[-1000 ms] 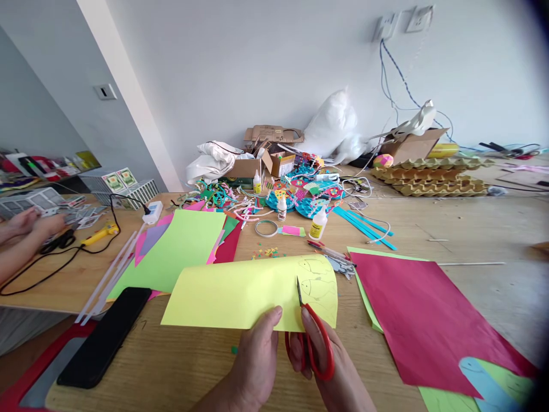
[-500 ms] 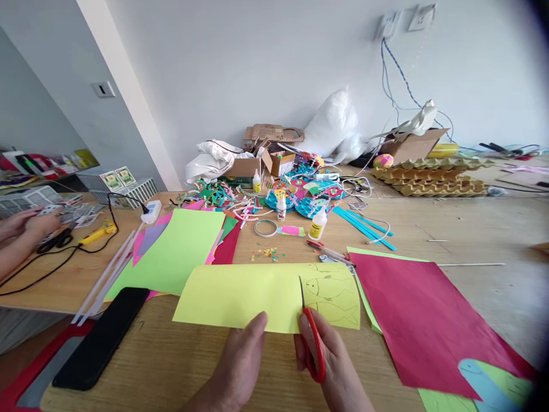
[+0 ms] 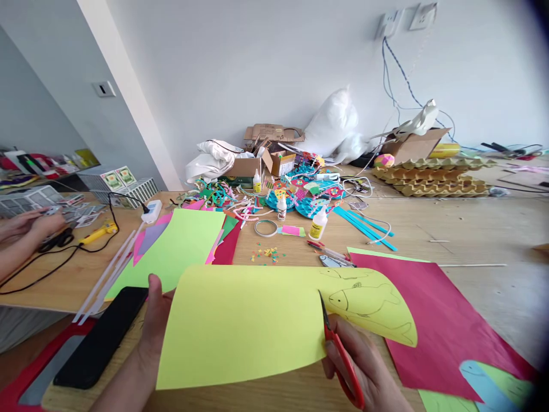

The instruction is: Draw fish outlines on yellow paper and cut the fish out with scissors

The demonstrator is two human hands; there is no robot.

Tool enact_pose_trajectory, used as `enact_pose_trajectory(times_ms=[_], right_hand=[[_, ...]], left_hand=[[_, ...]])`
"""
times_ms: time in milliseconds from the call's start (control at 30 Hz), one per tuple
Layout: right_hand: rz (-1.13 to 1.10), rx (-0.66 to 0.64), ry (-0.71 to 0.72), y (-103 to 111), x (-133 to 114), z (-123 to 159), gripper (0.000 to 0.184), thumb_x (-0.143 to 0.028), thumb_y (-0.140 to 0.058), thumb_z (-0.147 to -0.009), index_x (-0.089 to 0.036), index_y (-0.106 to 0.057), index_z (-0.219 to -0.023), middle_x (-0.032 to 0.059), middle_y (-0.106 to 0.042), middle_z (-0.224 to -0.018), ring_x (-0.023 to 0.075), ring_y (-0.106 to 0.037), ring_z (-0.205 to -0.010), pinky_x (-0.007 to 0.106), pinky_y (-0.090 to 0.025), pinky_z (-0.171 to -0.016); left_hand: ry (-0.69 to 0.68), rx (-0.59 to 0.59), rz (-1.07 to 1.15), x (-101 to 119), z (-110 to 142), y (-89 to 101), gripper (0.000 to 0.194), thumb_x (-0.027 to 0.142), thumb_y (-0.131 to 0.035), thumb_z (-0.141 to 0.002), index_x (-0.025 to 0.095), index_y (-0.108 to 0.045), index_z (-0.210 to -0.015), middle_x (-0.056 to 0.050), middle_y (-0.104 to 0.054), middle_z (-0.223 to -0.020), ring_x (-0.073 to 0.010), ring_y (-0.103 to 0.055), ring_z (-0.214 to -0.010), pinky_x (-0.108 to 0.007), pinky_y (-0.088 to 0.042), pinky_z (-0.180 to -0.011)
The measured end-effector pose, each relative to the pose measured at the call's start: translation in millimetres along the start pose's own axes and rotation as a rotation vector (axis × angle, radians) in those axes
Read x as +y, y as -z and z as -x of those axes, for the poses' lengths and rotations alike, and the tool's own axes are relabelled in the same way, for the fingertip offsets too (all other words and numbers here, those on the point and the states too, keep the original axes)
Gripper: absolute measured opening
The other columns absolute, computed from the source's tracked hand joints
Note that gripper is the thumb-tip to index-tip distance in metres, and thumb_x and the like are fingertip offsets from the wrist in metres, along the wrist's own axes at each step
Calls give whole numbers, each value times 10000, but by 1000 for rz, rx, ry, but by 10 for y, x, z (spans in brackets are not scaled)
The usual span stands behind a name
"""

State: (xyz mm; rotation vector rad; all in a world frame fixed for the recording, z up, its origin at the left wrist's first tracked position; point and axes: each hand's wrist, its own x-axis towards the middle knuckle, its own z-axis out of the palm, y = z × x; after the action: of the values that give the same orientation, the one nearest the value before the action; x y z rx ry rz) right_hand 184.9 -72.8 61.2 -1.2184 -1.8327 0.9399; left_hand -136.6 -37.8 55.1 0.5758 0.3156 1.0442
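A sheet of yellow paper [image 3: 240, 320] curves above the table in front of me. Pencil-drawn fish [image 3: 362, 298] show on its right part. My right hand [image 3: 358, 357] is closed on red-handled scissors [image 3: 348, 375], whose dark blades stand in a slit running up from the near edge. Right of this slit, the paper bends away and droops. At the sheet's left edge is my left hand [image 3: 154, 320], thumb raised and apart from the paper; its other fingers are mostly hidden behind the sheet.
A black phone [image 3: 100, 337] lies at left, near green paper [image 3: 189, 240]. Dark red paper [image 3: 433, 320] covers the right side. Glue bottles [image 3: 318, 224], a tape roll [image 3: 266, 228] and craft scraps stand farther back. Another person's hands [image 3: 32, 229] are at far left.
My left hand has gone from the paper's near edge to its left edge. Scissors and right hand have shifted right and nearer. The paper's right part now bends away from the slit.
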Motion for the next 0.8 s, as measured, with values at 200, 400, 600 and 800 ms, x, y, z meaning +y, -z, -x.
enact_pose_trajectory(times_ms=[200, 400, 600, 800], right_hand=[[107, -95, -39, 67, 66, -10, 401, -436, -315, -937, -229, -423, -611, 3, -527, -535, 154, -488, -511, 256, -378, -505], [-25, -56, -139, 4, 171, 57, 388, -462, -365, -914, -225, -431, -615, -15, -503, -548, 151, -475, -541, 262, -381, -562], [-318, 10, -356, -75, 171, 134, 419, -603, -407, -847, -222, -508, -703, -21, -513, -623, 164, -458, -607, 284, -371, -617], [-371, -100, -412, -39, 160, 72, 421, -619, -398, -851, -215, -495, -780, -15, -506, -673, 183, -458, -701, 318, -358, -745]], left_hand=[[-19, 148, -346, 173, -405, 86, 491, 462, -715, -692, 148, -669, -1067, -116, -697, -1058, -317, -593, -1083, -399, -469, -931], [-71, 347, -556, 93, -523, -110, 633, 201, -778, -624, 160, -564, -1218, -115, -698, -1053, -291, -655, -966, -400, -507, -874], [-36, 376, -584, 125, -442, -216, 542, 232, -800, -574, 170, -632, -1085, -104, -716, -989, -303, -684, -858, -384, -565, -743], [-78, 382, -603, 180, -390, -305, 537, 244, -816, -511, 165, -667, -1021, -90, -734, -874, -295, -698, -752, -372, -583, -665]])
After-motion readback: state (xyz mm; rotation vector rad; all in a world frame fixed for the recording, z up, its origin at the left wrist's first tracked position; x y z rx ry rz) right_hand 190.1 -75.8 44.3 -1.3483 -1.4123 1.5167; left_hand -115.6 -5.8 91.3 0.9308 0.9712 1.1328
